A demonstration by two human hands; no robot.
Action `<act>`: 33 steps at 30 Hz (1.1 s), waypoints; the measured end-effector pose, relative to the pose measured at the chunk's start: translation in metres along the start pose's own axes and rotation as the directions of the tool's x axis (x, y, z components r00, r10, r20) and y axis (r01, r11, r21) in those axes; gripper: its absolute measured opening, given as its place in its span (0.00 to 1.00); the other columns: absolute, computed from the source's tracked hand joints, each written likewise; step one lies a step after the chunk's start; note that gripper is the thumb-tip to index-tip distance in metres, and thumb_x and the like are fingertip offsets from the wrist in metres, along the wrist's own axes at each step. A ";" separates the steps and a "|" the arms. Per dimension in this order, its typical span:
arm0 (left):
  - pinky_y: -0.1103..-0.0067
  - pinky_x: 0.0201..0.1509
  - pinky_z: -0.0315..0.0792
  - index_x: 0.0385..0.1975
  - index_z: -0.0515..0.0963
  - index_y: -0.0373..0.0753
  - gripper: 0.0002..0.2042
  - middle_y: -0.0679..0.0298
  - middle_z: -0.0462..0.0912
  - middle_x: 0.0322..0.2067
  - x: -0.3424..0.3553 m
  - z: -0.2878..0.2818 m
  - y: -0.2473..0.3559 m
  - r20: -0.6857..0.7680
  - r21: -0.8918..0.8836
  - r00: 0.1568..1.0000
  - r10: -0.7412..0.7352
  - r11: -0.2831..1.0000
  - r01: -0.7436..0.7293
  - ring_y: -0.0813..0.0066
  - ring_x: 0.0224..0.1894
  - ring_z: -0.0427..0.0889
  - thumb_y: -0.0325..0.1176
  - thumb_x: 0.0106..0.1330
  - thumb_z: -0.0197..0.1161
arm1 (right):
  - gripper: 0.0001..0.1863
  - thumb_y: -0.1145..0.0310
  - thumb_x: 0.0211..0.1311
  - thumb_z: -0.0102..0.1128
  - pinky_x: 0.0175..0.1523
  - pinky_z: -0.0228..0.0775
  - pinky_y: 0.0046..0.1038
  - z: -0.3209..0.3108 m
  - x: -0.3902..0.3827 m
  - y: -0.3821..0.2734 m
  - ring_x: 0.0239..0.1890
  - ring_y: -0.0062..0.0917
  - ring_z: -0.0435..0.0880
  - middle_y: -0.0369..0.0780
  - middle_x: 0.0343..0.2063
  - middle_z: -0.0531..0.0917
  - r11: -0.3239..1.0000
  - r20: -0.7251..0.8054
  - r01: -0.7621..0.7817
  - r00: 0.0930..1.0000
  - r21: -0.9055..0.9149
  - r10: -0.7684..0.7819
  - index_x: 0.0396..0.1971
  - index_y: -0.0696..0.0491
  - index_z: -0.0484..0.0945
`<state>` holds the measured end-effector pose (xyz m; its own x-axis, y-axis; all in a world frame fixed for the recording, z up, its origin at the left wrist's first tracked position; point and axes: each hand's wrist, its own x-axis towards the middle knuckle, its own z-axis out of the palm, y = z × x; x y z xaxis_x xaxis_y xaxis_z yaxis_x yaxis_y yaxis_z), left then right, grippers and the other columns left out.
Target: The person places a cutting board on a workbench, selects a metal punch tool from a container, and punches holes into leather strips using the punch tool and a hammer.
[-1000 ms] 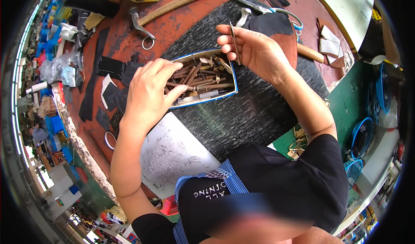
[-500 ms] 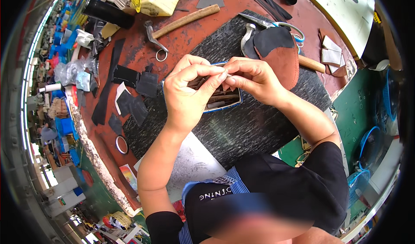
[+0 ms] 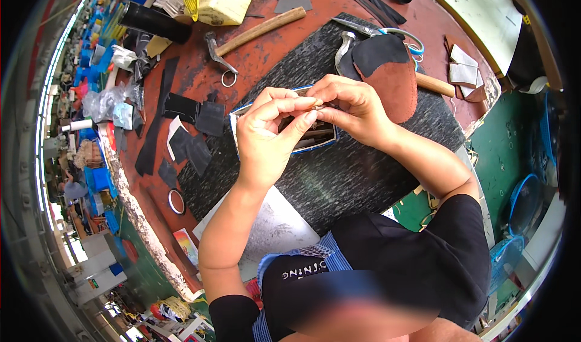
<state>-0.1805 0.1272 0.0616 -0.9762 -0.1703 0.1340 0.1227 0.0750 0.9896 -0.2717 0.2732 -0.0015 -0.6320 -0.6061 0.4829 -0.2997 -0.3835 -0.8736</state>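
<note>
My left grip (image 3: 266,127) and right grip (image 3: 358,109) both pinch one small thing (image 3: 318,104), already up above the box (image 3: 235,128). Some brown sticks (image 3: 315,137) are left in there, just under my grip.

My left hand (image 3: 264,136) and my right hand (image 3: 358,111): brought together, pinching one small item (image 3: 318,105), mostly hidden. Beneath: one blue-rimmed box (image 3: 316,147), on a mottled black slab (image 3: 357,178). Beside my right: one brown-and-black padded piece (image 3: 390,91). Beyond: one wooden-handled hammer (image 3: 261,32).
</note>
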 end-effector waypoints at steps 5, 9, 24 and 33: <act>0.84 0.45 0.77 0.37 0.81 0.30 0.09 0.62 0.75 0.38 -0.003 -0.001 -0.001 -0.024 0.008 1.000 -0.016 1.000 0.017 0.78 0.41 0.78 0.15 0.56 0.64 | 0.06 0.77 0.55 0.63 0.43 0.75 0.25 0.003 -0.002 0.001 0.40 0.24 0.81 0.39 0.36 0.81 0.994 0.013 -0.073 0.997 0.077 0.072 0.34 0.58 0.79; 0.84 0.43 0.76 0.36 0.80 0.30 0.07 0.64 0.77 0.35 -0.002 -0.004 -0.004 0.001 0.148 0.996 0.087 0.985 -0.086 0.79 0.39 0.79 0.17 0.58 0.63 | 0.07 0.77 0.57 0.63 0.43 0.75 0.23 0.007 -0.005 0.002 0.39 0.21 0.81 0.38 0.37 0.81 0.982 0.025 -0.079 0.997 0.171 0.075 0.36 0.58 0.78; 0.76 0.43 0.78 0.33 0.75 0.35 0.02 0.60 0.81 0.32 -0.044 -0.034 -0.014 -0.317 -0.224 0.916 -0.246 0.958 0.180 0.74 0.32 0.82 0.24 0.64 0.60 | 0.12 0.68 0.65 0.56 0.37 0.77 0.22 0.002 0.000 -0.006 0.29 0.20 0.82 0.42 0.33 0.84 0.653 0.154 -0.485 0.854 0.582 0.497 0.41 0.62 0.76; 0.81 0.39 0.76 0.29 0.77 0.33 0.04 0.60 0.81 0.29 -0.057 -0.032 -0.020 -0.279 -0.156 0.935 -0.218 0.971 0.180 0.77 0.30 0.81 0.26 0.63 0.63 | 0.13 0.63 0.65 0.57 0.33 0.75 0.21 0.004 -0.004 0.000 0.26 0.19 0.81 0.41 0.28 0.84 0.665 0.138 -0.493 0.848 0.561 0.512 0.35 0.60 0.78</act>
<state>-0.1217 0.1045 0.0360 -0.8898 -0.4501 -0.0755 -0.0283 -0.1107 0.9935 -0.2666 0.2729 -0.0027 -0.5906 -0.8064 -0.0292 0.5133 -0.3476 -0.7846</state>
